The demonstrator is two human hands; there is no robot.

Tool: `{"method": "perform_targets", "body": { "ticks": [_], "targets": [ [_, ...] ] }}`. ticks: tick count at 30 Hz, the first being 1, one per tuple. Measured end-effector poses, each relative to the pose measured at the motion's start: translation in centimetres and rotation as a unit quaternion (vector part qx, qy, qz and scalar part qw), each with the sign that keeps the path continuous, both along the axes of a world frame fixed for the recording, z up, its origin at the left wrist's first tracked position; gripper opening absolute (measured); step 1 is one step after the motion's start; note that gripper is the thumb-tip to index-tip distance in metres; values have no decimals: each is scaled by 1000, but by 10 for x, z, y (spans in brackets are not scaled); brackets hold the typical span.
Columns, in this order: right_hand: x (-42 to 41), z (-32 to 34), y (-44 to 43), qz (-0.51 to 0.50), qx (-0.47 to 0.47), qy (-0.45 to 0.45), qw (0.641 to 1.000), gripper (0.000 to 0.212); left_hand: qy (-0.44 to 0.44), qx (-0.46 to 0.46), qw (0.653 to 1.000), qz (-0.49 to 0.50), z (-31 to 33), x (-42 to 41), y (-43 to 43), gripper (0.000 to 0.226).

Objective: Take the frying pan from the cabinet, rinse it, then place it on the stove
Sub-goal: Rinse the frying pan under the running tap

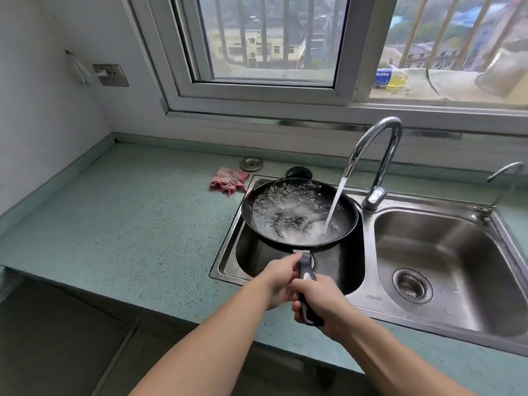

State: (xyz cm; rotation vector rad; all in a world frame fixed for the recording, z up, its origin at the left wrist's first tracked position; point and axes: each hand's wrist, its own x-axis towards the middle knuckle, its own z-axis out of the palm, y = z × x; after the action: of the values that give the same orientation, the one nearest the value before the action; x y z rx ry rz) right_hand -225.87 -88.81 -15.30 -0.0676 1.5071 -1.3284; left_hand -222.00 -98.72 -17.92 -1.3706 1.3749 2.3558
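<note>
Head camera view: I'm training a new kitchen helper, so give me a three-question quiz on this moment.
1. True or false: the black round frying pan is over the right basin.
2. Which hands hold its grey handle? A) left hand only B) right hand only C) both
3. What lies on the speckled green counter beside the steel sink?

Key: 1 false, left basin, under the running chrome tap. 2 C. 3 a crumpled pink cloth.

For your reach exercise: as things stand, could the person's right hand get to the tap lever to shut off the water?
Probably yes, once it lets go. The right hand has its grip on the frying pan handle, as does the left hand. Nothing stands between it and the tap lever, just past the pan's rim.
</note>
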Motion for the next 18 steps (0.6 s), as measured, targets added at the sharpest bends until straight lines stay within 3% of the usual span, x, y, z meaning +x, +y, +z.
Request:
{"method": "perform_targets", "body": {
  "ticks": [5, 7, 11, 18],
  "targets": [
    [-9, -5, 19, 20, -23, 6, 1000, 12, 10, 81, 995, -49, -1, -12, 3, 31],
    [-11, -3, 20, 8, -49, -32, 998, 12, 4, 63, 996, -70, 2, -13, 4, 27],
    [-12, 6, 17, -39, -121, -145, 981, 21, 12, 47, 994, -100, 15, -19, 6, 53],
    [-4, 10, 20, -91, -201, -313, 924, 36, -3, -60, 996, -66, 28, -16, 10, 41]
  ]
}}
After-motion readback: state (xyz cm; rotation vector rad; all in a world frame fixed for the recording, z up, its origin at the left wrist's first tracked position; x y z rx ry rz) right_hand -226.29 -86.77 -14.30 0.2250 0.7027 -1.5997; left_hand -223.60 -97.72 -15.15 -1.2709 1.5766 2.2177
